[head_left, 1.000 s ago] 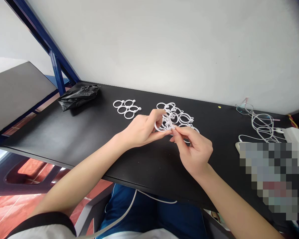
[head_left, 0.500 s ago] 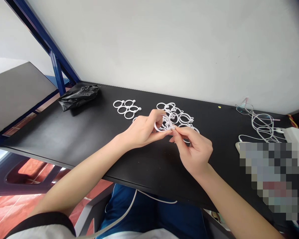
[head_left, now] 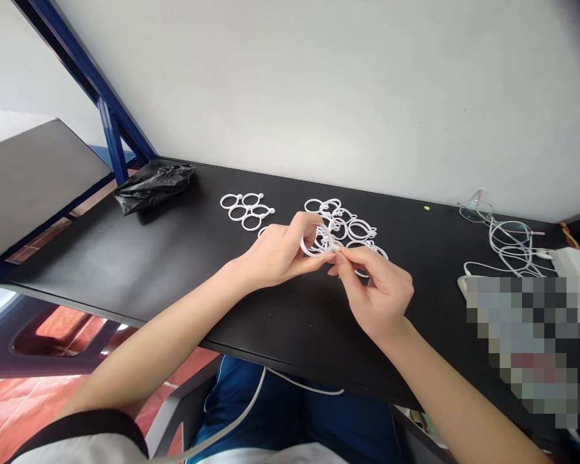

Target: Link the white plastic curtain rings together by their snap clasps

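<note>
Over the middle of a black table (head_left: 174,270), both my hands hold one white plastic ring (head_left: 315,247). My left hand (head_left: 280,251) is closed, pinching the ring's left side between thumb and fingers. My right hand (head_left: 379,290) is closed too, its fingertips pinching the ring's right end. Just behind my hands lies a loose pile of white rings (head_left: 350,225). To the left of the pile, a flat cluster of several joined rings (head_left: 245,209) rests on the table.
A crumpled black plastic bag (head_left: 152,183) lies at the table's back left, near a blue metal frame (head_left: 109,138). Glasses (head_left: 481,211) and white cables (head_left: 510,248) lie at the back right, beside a blurred-out area. A white wall stands behind the table.
</note>
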Demonstrator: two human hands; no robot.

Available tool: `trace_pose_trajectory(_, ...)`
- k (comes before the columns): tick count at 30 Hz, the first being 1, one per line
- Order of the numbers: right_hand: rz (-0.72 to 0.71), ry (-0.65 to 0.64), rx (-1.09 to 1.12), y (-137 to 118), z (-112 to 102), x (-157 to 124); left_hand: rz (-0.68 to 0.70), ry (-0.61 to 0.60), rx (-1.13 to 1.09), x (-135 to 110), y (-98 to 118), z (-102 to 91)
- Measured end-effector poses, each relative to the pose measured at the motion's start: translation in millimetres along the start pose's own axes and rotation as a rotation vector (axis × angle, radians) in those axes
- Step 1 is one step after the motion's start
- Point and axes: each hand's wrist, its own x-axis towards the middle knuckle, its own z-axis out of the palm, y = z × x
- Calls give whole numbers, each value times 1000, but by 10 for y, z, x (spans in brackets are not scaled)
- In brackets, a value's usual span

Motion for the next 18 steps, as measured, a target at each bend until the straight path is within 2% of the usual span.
trace_pose_trajectory(18,-12,-6,-11,-5,6,2,-17,1,28,5,13,-5)
